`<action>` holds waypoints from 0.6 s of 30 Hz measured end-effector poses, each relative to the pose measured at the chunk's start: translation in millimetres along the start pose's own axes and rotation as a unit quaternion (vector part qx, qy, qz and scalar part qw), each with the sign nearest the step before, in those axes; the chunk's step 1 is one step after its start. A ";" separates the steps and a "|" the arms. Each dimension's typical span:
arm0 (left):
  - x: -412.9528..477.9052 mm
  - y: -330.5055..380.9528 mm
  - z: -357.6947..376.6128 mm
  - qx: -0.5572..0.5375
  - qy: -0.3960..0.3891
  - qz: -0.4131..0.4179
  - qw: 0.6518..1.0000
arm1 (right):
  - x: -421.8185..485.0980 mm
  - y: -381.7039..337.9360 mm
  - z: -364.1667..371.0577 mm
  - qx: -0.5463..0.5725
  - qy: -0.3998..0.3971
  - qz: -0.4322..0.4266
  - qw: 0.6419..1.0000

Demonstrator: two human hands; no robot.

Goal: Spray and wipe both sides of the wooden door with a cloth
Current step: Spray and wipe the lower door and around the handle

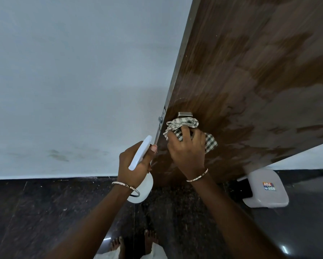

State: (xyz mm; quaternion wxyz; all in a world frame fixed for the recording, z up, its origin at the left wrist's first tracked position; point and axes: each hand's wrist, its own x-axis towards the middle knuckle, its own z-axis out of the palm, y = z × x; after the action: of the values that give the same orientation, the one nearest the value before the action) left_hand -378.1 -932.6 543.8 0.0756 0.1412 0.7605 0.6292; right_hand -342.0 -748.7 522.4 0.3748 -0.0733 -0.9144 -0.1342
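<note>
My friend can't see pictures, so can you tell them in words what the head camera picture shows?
A person's right hand presses a checked cloth against a wet-streaked wooden door, just below its metal handle. The left hand holds a white spray bottle beside the door's edge. A white stool stands on the dark floor.

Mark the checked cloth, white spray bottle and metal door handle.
checked cloth (183,123): head view, top fold.
white spray bottle (144,186): head view, round body.
metal door handle (185,114): head view, end face.
</note>
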 end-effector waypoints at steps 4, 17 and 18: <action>-0.7 -3.3 -2.2 -0.006 -0.010 -0.018 1.000 | 10.9 20.4 5.5 -0.053 0.038 -0.132 0.989; 2.6 -4.1 -16.0 0.001 -0.038 0.003 0.999 | 32.4 -0.8 5.7 0.173 0.104 0.194 0.960; 4.0 -4.2 -17.1 0.003 -0.038 0.006 0.999 | 35.0 -4.0 4.4 0.199 0.113 0.239 0.944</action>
State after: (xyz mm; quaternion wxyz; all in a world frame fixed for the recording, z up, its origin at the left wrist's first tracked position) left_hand -387.4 -948.0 543.3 0.1004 0.1698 0.7578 0.6219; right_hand -370.7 -750.0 543.3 0.5033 -0.1979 -0.8300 0.1363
